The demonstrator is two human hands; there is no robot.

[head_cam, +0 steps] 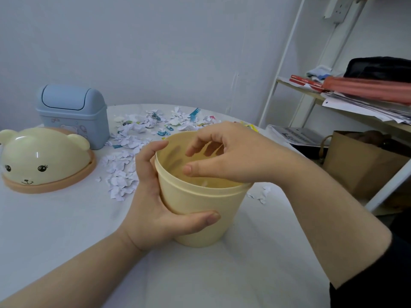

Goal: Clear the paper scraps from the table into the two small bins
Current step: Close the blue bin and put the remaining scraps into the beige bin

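Cream plastic round bin [195, 210] sits near the white table's [55, 230] front edge, left hand [155, 210] gripping its side, right hand [233, 158] loose and empty over its mouth. Barely begun, I judge: torn paper scraps [138, 134] crowd the far edge.

Table [55, 218] with scraps [121, 174], blue bin [73, 114]

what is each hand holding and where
The left hand grips the yellow bin by its side wall, thumb across the front. The right hand hangs over its opening, holding nothing.
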